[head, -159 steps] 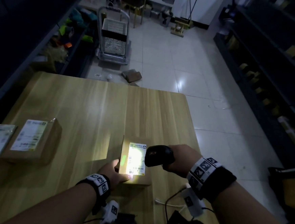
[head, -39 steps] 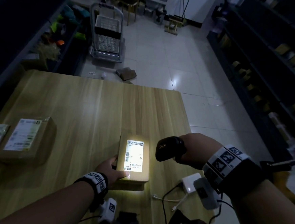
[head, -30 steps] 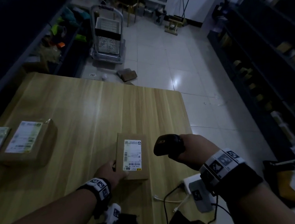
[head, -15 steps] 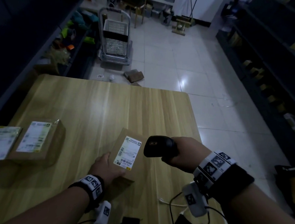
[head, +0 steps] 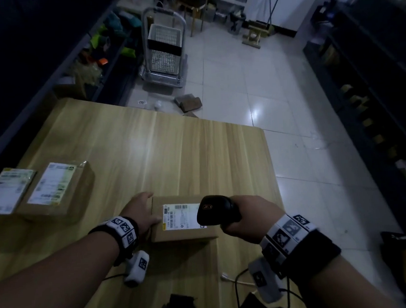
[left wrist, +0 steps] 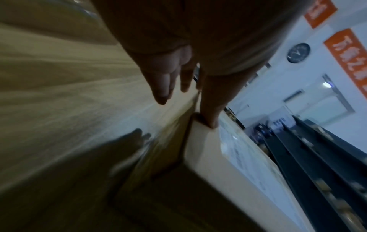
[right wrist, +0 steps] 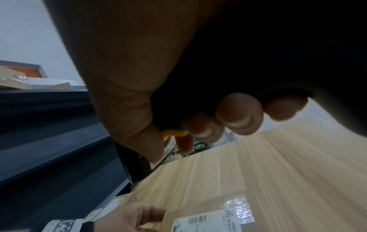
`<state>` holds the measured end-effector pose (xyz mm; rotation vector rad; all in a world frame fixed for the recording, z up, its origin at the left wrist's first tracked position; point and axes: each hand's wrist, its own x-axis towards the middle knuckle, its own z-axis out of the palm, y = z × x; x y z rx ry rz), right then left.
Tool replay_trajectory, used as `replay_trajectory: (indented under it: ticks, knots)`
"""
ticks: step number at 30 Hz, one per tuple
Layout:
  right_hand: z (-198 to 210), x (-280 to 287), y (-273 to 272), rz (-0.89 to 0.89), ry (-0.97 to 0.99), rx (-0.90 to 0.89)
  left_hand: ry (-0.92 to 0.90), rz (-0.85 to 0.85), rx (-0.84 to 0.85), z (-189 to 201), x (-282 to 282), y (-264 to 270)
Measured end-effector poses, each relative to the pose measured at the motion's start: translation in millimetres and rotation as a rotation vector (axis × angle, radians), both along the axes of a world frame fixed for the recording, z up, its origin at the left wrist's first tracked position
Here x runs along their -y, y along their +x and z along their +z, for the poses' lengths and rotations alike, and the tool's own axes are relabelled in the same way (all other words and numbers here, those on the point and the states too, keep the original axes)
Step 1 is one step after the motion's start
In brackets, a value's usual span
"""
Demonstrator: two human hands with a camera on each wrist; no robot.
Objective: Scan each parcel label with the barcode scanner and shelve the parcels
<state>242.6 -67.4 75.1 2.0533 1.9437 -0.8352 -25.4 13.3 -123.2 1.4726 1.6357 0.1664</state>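
A small brown parcel [head: 179,231] with a white barcode label [head: 180,216] lies crosswise near the front of the wooden table [head: 173,156]. My left hand [head: 142,211] grips its left end, thumb [left wrist: 210,102] on the top edge and fingers [left wrist: 164,81] down the far side. My right hand [head: 249,217] holds the black barcode scanner [head: 216,213] by its handle, its head above the parcel's right end; no scan light shows. In the right wrist view my fingers [right wrist: 238,113] curl round the scanner beside its yellow trigger [right wrist: 174,133], with the label [right wrist: 208,222] below.
Two more labelled parcels [head: 56,187] [head: 5,188] sit at the table's left edge. Cables [head: 236,280] trail over the near edge. Dark shelving [head: 374,91] runs along the right. A trolley with a white basket [head: 162,52] and loose cardboard [head: 188,102] stand on the tiled floor.
The scan light that lit the label has gone out. My left hand has turned the parcel from lengthwise to crosswise, and the scanner now sits over its right end.
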Motion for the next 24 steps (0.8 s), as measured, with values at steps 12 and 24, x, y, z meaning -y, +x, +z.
replay_trajectory:
  ticks: [12,24]
  knots:
    - [0,0,-12,0.061,-0.061,0.090,-0.012,-0.041,0.129,-16,8,0]
    - [3,2,-11,0.054,-0.067,0.098,-0.027,-0.001,0.138,-23,12,0]
